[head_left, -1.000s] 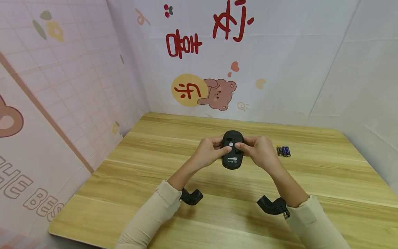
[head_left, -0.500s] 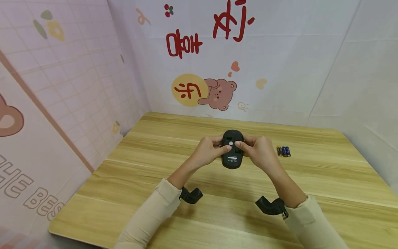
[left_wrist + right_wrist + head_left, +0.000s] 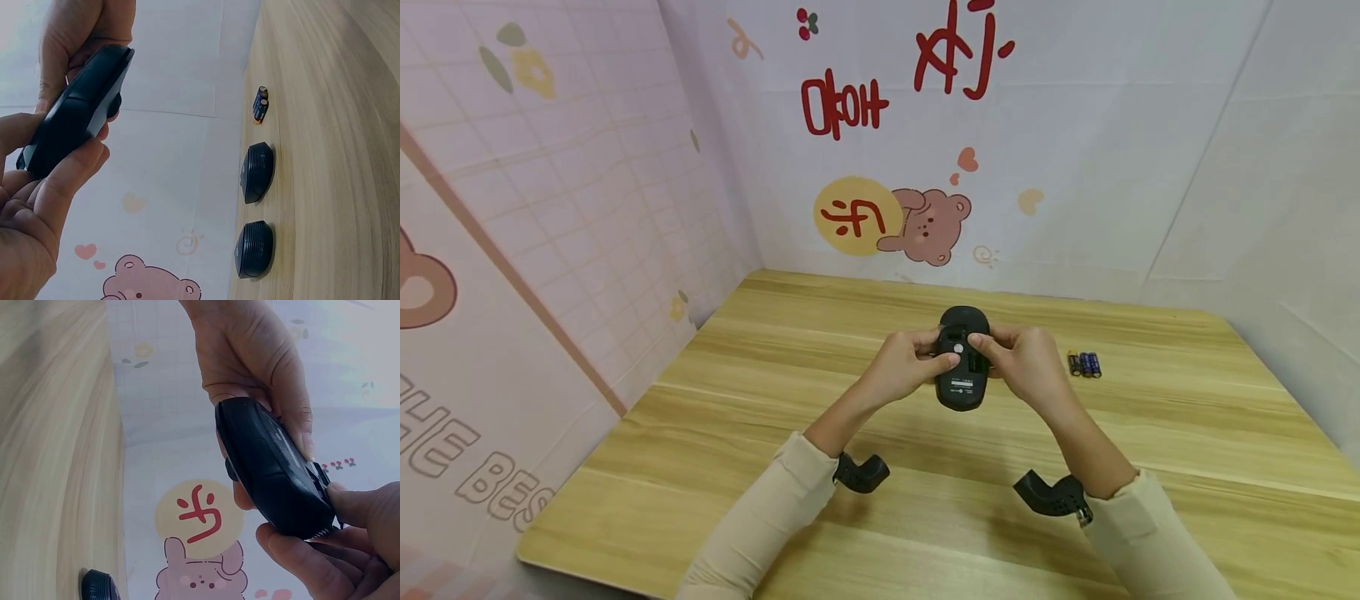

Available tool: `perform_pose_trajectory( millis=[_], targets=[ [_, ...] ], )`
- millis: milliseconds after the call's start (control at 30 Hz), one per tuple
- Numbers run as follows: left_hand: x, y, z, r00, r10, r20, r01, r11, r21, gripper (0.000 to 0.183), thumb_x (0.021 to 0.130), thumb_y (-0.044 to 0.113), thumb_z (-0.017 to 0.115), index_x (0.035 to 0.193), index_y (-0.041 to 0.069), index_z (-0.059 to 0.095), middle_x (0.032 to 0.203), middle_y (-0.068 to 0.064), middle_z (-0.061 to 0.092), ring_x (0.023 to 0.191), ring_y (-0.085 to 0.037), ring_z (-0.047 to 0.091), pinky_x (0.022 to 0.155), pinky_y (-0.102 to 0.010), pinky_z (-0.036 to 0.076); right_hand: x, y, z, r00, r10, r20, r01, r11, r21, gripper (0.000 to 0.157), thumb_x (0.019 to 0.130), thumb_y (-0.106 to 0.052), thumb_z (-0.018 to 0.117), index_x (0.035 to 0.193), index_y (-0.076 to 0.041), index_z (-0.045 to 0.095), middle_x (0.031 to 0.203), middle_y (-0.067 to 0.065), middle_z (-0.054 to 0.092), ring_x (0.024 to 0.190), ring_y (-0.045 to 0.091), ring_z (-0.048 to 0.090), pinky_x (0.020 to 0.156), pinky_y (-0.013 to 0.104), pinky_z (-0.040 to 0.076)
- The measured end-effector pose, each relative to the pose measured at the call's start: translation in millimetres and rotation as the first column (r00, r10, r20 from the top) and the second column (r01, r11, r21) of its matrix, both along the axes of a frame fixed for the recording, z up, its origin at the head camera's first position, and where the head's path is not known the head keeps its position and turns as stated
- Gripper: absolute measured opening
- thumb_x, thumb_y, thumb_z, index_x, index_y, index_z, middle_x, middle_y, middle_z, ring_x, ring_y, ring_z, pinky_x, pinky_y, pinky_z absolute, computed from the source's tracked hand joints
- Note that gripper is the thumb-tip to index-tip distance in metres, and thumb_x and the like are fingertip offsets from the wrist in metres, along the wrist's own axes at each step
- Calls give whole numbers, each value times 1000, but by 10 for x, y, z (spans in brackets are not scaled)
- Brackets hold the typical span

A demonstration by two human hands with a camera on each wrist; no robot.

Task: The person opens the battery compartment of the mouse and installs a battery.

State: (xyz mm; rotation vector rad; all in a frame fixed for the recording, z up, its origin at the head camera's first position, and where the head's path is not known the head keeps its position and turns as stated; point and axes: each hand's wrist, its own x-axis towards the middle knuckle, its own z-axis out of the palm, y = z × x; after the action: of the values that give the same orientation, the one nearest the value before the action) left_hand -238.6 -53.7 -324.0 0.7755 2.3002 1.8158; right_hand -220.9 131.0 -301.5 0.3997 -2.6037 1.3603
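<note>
The person's left hand [image 3: 901,367] and right hand [image 3: 1028,360] come at a shared grip from opposite sides, both pinching. Each thumb lies across the face of the grip turned toward the head: the left thumb [image 3: 946,362] nearer the body, the right thumb [image 3: 982,342] slightly farther out (the two tips are close but apart). The other fingers curl around behind. From the grip, bare forearms slope back toward the body and spread apart, the left forearm [image 3: 838,418] and right forearm [image 3: 1093,450] running into a cream left sleeve [image 3: 760,525] and right sleeve [image 3: 1153,537].
</note>
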Motion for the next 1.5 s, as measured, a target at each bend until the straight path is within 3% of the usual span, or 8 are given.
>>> perform_pose_trajectory(
  millis=[367, 733, 1133, 1333, 1500],
  targets=[
    [2, -62, 23, 998, -24, 50, 24, 1000, -2, 50, 88, 4, 62, 134, -2, 43, 113, -21, 60, 92, -21, 65, 69, -28, 56, -18, -39, -6, 1000, 7, -27, -8, 999, -48, 33, 91, -21, 60, 110, 6, 65, 94, 23, 66, 75, 26, 68, 66, 37, 55],
    [29, -87, 15, 998, -42, 36, 42, 999, -2, 50, 89, 10, 63, 134, 2, 45, 111, -18, 62, 90, -19, 66, 69, -29, 56, -37, -63, 4, 998, -59, -1, 59, 998, -11, 40, 90, -30, 59, 108, 4, 67, 92, 20, 67, 76, 26, 67, 69, 37, 56],
    [23, -98, 13, 999, -30, 29, 31, 999, -11, 51, 89, 9, 62, 135, 0, 43, 111, -18, 63, 87, -17, 67, 68, -29, 56, -50, -110, 17, 993, -111, -31, 110, 994, -20, 38, 90, -27, 60, 105, 6, 67, 94, 22, 66, 76, 27, 67, 67, 37, 56],
    [20, -97, 10, 999, -18, 51, 17, 1000, 7, 50, 89, 10, 63, 134, 1, 44, 109, -18, 63, 86, -18, 67, 68, -29, 56, -69, -147, -35, 982, -151, -111, 143, 987, -76, 35, 89, -28, 63, 98, 5, 71, 86, 20, 68, 69, 25, 68, 56, 24, 55],
    [18, -85, -15, 998, 2, 62, -4, 999, 37, 50, 89, 10, 63, 135, 3, 44, 111, -19, 62, 87, -19, 67, 68, -29, 56, -96, -197, -105, 946, -219, -238, 190, 972, -140, 29, 85, -26, 68, 89, 2, 74, 76, 14, 69, 59, 19, 60, 42, 16, 40]
  ],
)
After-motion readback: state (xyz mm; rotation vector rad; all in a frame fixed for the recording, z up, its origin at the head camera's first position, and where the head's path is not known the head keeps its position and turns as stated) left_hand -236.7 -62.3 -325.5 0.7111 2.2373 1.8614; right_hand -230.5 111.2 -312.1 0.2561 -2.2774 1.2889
